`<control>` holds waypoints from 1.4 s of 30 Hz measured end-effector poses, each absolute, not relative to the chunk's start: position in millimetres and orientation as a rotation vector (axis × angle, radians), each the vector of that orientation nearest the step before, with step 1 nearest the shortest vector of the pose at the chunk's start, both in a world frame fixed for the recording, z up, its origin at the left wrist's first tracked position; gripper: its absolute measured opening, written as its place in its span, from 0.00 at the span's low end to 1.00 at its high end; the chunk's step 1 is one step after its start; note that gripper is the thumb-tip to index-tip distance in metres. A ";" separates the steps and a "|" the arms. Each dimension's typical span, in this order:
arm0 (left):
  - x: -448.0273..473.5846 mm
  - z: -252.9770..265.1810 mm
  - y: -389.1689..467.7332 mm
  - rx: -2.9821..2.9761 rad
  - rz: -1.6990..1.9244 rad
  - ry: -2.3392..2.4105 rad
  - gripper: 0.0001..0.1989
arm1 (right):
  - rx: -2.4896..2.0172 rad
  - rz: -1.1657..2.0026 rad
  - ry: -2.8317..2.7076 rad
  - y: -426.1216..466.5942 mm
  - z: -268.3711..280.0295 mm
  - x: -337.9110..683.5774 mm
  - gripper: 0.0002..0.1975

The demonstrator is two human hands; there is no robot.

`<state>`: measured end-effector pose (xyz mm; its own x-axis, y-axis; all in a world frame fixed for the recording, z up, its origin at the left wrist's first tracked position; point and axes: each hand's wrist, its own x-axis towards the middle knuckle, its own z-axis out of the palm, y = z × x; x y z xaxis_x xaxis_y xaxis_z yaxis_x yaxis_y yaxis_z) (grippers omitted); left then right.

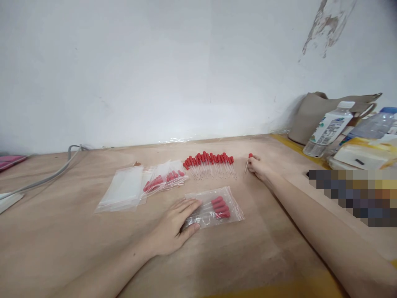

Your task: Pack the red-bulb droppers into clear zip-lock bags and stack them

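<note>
My left hand (pixel 176 223) lies with fingers spread across the left end of a clear zip bag (pixel 236 207). Inside that bag are several droppers with red rubber bulbs (pixel 221 203) at the right end. Farther right, my right hand (pixel 259 166) pinches a single dropper (pixel 247 166), red bulb up and thin tip pointing down to the table. Just left of it, a row of loose droppers (pixel 209 159) lies side by side, bulbs toward the wall.
Filled bags of droppers (pixel 164 177) overlap left of the row, beside a stack of flat clear bags (pixel 122 188). A grey cable (pixel 58 176) runs along the left. On the right stand a labelled bottle (pixel 330 129), a grey-beige bag (pixel 307 118) and a yellow-white package (pixel 366 153).
</note>
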<state>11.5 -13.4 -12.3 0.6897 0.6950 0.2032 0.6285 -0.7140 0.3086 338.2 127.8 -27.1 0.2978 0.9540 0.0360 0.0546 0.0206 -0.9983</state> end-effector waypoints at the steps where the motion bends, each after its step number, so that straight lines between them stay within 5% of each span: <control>1: 11.5 -12.2 -13.4 2.688 0.448 1.072 0.25 | -1.295 0.950 -0.992 118.7 -27.7 338.3 0.08; 8: 12.2 -6.3 -14.4 2.709 0.359 1.042 0.21 | -1.053 0.982 -0.779 46.9 -34.0 326.1 0.21; 42: 11.0 -5.4 -15.4 2.687 0.367 1.024 0.24 | -1.033 1.390 -0.955 7.1 -30.1 304.7 0.14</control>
<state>11.0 -15.4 -5.4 0.7222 0.6760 0.1464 0.6151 -0.7245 0.3111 304.7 7.1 -30.1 -0.0151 0.9975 -0.0691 -0.2935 -0.0705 -0.9534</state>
